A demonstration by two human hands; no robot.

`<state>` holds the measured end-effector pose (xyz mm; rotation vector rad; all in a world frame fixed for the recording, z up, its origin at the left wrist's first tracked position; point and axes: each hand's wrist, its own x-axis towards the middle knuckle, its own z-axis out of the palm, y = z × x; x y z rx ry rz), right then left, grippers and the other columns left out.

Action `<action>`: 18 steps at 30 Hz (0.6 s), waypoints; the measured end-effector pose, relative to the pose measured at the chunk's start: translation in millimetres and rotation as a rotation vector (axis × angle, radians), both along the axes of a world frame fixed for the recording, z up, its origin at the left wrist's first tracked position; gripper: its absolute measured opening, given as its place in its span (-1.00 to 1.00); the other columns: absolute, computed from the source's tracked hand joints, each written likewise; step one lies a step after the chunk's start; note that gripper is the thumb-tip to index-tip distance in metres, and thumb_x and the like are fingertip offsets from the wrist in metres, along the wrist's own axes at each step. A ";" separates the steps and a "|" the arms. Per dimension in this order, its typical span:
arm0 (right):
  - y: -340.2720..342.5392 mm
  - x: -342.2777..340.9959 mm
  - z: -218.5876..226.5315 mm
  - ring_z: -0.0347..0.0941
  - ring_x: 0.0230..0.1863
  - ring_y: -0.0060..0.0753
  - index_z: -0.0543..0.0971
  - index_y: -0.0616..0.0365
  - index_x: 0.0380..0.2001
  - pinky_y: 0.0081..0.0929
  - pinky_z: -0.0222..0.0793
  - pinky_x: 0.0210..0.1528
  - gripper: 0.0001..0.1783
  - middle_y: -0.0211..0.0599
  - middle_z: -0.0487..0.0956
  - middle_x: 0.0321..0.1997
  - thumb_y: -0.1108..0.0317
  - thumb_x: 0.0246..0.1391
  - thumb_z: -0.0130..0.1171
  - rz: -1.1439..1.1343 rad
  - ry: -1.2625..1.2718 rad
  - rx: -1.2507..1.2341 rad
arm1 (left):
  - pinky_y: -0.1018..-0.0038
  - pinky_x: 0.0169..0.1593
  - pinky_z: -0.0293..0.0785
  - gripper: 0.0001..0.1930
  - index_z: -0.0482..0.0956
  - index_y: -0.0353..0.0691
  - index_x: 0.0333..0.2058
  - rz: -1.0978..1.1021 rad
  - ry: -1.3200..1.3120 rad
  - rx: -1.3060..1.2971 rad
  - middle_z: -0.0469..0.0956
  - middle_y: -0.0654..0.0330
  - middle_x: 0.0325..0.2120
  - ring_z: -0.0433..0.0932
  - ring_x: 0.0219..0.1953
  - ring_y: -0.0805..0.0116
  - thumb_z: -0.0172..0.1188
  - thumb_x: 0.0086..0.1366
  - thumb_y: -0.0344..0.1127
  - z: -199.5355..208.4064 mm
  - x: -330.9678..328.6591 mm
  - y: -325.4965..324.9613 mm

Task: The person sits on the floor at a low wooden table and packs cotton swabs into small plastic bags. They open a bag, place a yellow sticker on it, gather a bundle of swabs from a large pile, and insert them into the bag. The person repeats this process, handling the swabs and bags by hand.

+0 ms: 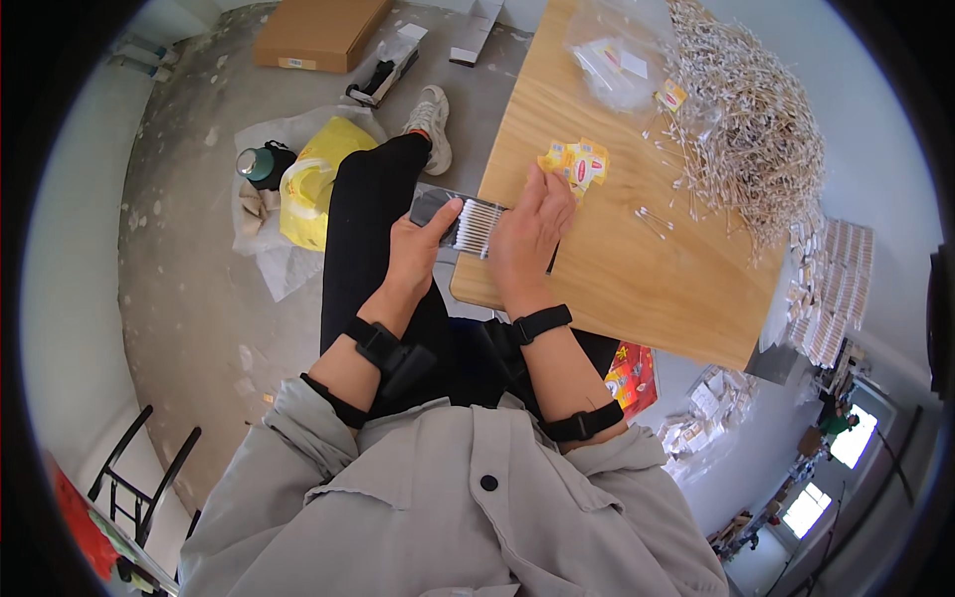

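My left hand (418, 254) grips a flat dark tray (435, 206) by its near end, just off the edge of the wooden table (637, 289). A row of cotton swabs (477, 227) lies in the tray between my hands. My right hand (532, 234) rests on the swabs and the tray's right side, fingers curled over them. Small yellow paper labels (577, 162) lie on the table right beyond my right fingers. A large heap of loose cotton swabs (746, 119) covers the far right of the table.
A clear plastic bag (612, 55) lies at the table's far end. Stacks of packed swab bundles (831, 289) sit at the right edge. On the floor to the left are a yellow bag (313, 184), a green bottle (257, 164) and a cardboard box (318, 32).
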<state>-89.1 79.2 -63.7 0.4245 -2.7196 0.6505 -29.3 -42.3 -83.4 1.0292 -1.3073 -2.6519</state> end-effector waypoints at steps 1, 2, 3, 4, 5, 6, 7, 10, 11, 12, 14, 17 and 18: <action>1.3 -1.0 1.9 0.08 0.34 0.06 0.30 0.27 0.18 0.02 -0.09 0.39 -0.41 -0.03 0.27 0.12 0.62 0.01 -0.01 0.012 -0.015 -0.017 | 0.58 -0.23 0.46 -0.83 0.61 -0.28 -0.29 0.010 0.008 -0.002 0.63 0.28 -0.37 0.57 -0.35 0.55 0.32 0.26 -0.30 0.2 0.4 1.3; 4.2 0.5 4.9 0.12 0.32 0.03 0.30 0.28 0.18 -0.03 -0.04 0.38 -0.44 -0.03 0.28 0.12 0.63 0.05 -0.03 -0.006 -0.042 -0.126 | 0.59 -0.22 0.46 -0.83 0.61 -0.28 -0.29 0.020 0.015 -0.004 0.63 0.28 -0.37 0.57 -0.35 0.55 0.31 0.26 -0.30 0.3 0.7 2.6; 8.2 4.5 9.8 0.15 0.31 0.00 0.30 0.29 0.17 -0.08 0.01 0.37 -0.47 -0.03 0.29 0.13 0.63 0.08 -0.05 -0.019 -0.072 -0.235 | 0.58 -0.23 0.44 -0.83 0.62 -0.29 -0.29 0.028 0.015 0.017 0.63 0.29 -0.38 0.56 -0.36 0.56 0.33 0.25 -0.31 2.7 0.7 3.4; 12.2 9.4 13.3 0.18 0.29 -0.03 0.29 0.30 0.17 -0.12 0.06 0.36 -0.50 -0.03 0.29 0.13 0.64 0.12 -0.07 -0.032 -0.102 -0.344 | 0.58 -0.23 0.43 -0.83 0.63 -0.29 -0.30 0.036 0.014 0.038 0.63 0.30 -0.38 0.54 -0.36 0.57 0.34 0.24 -0.31 5.0 0.8 3.7; 16.4 14.8 14.0 0.22 0.27 -0.08 0.29 0.31 0.16 -0.18 0.12 0.33 -0.54 -0.04 0.30 0.13 0.62 0.16 -0.09 -0.067 -0.176 -0.553 | 0.58 -0.24 0.42 -0.83 0.64 -0.30 -0.30 0.045 0.013 0.060 0.62 0.31 -0.39 0.53 -0.37 0.58 0.35 0.23 -0.31 7.3 0.2 3.6; 21.2 22.7 13.4 0.25 0.26 -0.13 0.28 0.33 0.16 -0.24 0.18 0.30 -0.57 -0.04 0.31 0.13 0.60 0.21 -0.10 -0.104 -0.254 -0.763 | 0.58 -0.24 0.42 -0.83 0.64 -0.30 -0.30 0.039 0.010 0.074 0.62 0.31 -0.39 0.53 -0.37 0.58 0.35 0.23 -0.31 9.0 0.4 3.0; 25.4 29.6 12.1 0.29 0.24 -0.19 0.27 0.34 0.15 -0.29 0.23 0.27 -0.61 -0.05 0.32 0.14 0.58 0.26 -0.12 -0.143 -0.332 -0.973 | 0.59 -0.24 0.42 -0.83 0.63 -0.29 -0.30 0.034 0.006 0.089 0.62 0.31 -0.39 0.53 -0.37 0.58 0.34 0.24 -0.31 10.1 0.0 1.8; 23.5 35.7 11.8 0.35 0.22 -0.29 0.25 0.36 0.15 -0.38 0.29 0.26 -0.62 -0.10 0.31 0.15 0.55 0.29 -0.11 -0.163 -0.402 -0.987 | 0.60 -0.23 0.42 -0.84 0.63 -0.29 -0.30 -0.005 -0.007 0.086 0.62 0.31 -0.38 0.53 -0.37 0.58 0.34 0.24 -0.32 1.0 2.8 -3.0; 21.3 35.7 11.8 0.35 0.22 -0.28 0.25 0.37 0.15 -0.38 0.29 0.28 -0.61 -0.10 0.30 0.16 0.58 0.27 -0.10 -0.153 -0.420 -0.980 | 0.61 -0.23 0.42 -0.84 0.63 -0.29 -0.30 -0.021 -0.012 0.077 0.62 0.32 -0.38 0.53 -0.37 0.58 0.33 0.24 -0.32 -2.8 4.8 -3.5; 16.8 35.4 10.0 0.35 0.22 -0.27 0.26 0.37 0.15 -0.39 0.30 0.28 -0.61 -0.10 0.29 0.15 0.59 0.26 -0.09 -0.135 -0.401 -0.998 | 0.61 -0.23 0.42 -0.84 0.62 -0.29 -0.29 -0.016 -0.005 0.082 0.62 0.32 -0.38 0.53 -0.37 0.59 0.34 0.24 -0.32 -1.7 4.1 -2.9; 7.6 34.3 6.4 0.36 0.21 -0.26 0.27 0.36 0.14 -0.39 0.31 0.28 -0.60 -0.11 0.27 0.15 0.63 0.23 -0.07 -0.097 -0.365 -1.033 | 0.62 -0.23 0.41 -0.84 0.62 -0.28 -0.28 -0.007 0.008 0.091 0.62 0.33 -0.39 0.52 -0.38 0.60 0.34 0.24 -0.32 1.0 3.3 0.1; 5.1 31.9 0.6 0.36 0.20 -0.26 0.29 0.35 0.13 -0.40 0.36 0.26 -0.58 -0.12 0.25 0.11 0.67 0.19 -0.05 -0.079 -0.317 -0.939 | 0.63 -0.24 0.40 -0.84 0.63 -0.28 -0.29 0.001 0.023 0.079 0.61 0.33 -0.39 0.51 -0.39 0.61 0.34 0.24 -0.32 7.3 2.2 0.9; 5.0 31.7 0.2 0.37 0.20 -0.26 0.30 0.35 0.13 -0.41 0.36 0.25 -0.57 -0.12 0.25 0.10 0.68 0.18 -0.05 -0.079 -0.307 -0.901 | 0.63 -0.24 0.41 -0.84 0.62 -0.28 -0.29 -0.001 0.027 0.062 0.61 0.33 -0.39 0.51 -0.38 0.61 0.34 0.24 -0.32 6.6 2.4 1.0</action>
